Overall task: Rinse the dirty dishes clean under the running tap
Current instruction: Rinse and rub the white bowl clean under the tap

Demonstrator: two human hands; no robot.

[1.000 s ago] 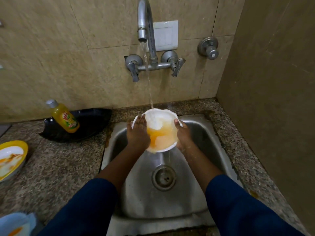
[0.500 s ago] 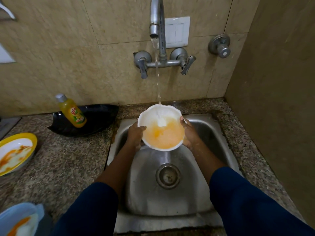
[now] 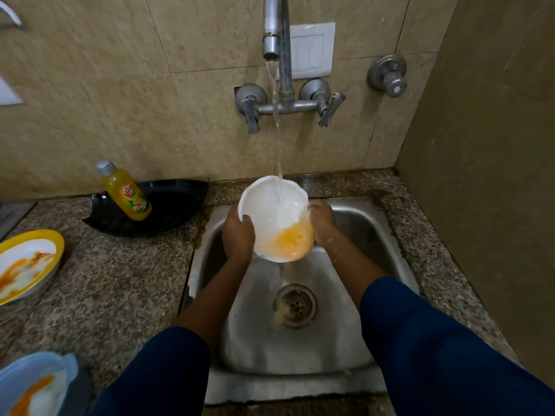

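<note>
Over the steel sink (image 3: 345, 340), left hand (image 3: 238, 235) and right hand (image 3: 321, 225) grasp the white bowl (image 3: 271, 205) between them under the tap stream (image 3: 277, 139); tilting further should flush the orange residue (image 3: 285, 240).

Red brand lettering "Vim" on the label of the yellow dish-soap bottle (image 3: 127, 193), last letter partly lost round the curve. Bottle leans in a black dish (image 3: 174, 205) on the tabletop. Smaller label print too blurred to read.
</note>
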